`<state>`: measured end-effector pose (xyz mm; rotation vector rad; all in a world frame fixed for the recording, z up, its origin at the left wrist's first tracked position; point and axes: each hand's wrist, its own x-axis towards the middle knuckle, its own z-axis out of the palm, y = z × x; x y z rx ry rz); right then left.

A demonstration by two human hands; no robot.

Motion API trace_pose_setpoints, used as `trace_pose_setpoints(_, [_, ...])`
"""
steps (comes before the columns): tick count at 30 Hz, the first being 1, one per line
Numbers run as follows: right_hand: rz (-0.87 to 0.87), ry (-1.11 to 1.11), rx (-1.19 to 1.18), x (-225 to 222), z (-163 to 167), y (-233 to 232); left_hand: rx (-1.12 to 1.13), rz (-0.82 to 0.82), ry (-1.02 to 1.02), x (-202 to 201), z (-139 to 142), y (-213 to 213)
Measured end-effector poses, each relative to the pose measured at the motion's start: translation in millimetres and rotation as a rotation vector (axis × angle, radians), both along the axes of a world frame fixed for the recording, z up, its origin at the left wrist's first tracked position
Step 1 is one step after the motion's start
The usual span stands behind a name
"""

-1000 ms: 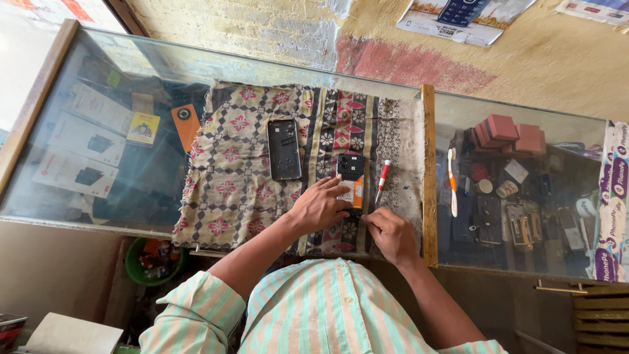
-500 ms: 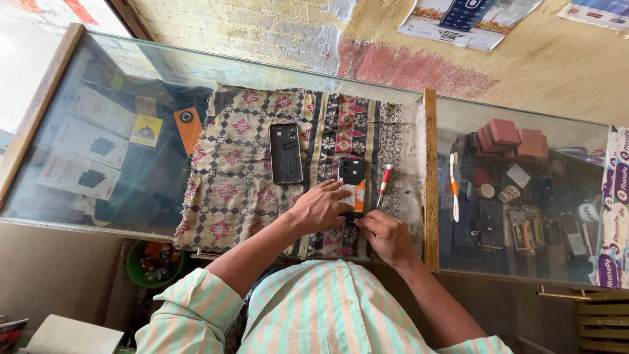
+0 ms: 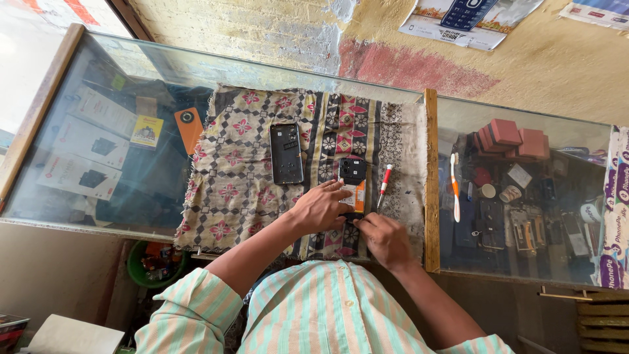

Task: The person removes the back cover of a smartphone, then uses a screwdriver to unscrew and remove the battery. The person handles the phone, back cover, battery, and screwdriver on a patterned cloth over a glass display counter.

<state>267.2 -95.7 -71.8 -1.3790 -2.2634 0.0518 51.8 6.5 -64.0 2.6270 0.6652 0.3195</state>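
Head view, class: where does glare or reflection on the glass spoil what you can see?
Head view: bright glare washes the glass counter at far left, hazing the boxes beneath; the patterned cloth, opened phone and both hands, left hand and right hand, are evenly lit and sharp.

single head view, high above, facing straight down onto glass counter [image 3: 98, 196]

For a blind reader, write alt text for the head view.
Both hands, left hand and right hand, work on an opened phone lying on a patterned cloth over a glass counter. A phone back cover and screwdriver lie beside.
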Motion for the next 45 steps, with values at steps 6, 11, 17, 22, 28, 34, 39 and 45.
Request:
trace_pose_setpoints(6, [-0.105,-0.106,0.129,-21,-8,-19,-0.008,-0.008,0.011,-1,1,1])
trace_pose_setpoints(11, [-0.178,-0.007,0.054,-29,4,-19,-0.024,-0.011,0.036,-1,1,0])
trace_pose_setpoints(17, [-0.273,0.045,0.074,-39,12,-19,0.003,-0.003,0.056,1,2,0])
trace_pose_setpoints(22, [-0.212,0.06,0.165,-39,20,-19,0.03,-0.014,0.073,5,2,-1])
trace_pose_setpoints(28, [-0.178,-0.002,0.154,-37,22,-19,0.148,-0.072,0.152,16,-2,-4])
trace_pose_setpoints(34, [-0.122,0.003,0.122,-29,17,-19,0.157,-0.16,0.312,21,-9,1])
trace_pose_setpoints(39, [-0.074,-0.028,0.132,-27,16,-20,0.38,-0.191,0.209,18,-19,-1])
trace_pose_setpoints(45, [-0.051,-0.06,0.109,-22,12,-18,0.363,-0.173,0.172,16,-22,-3])
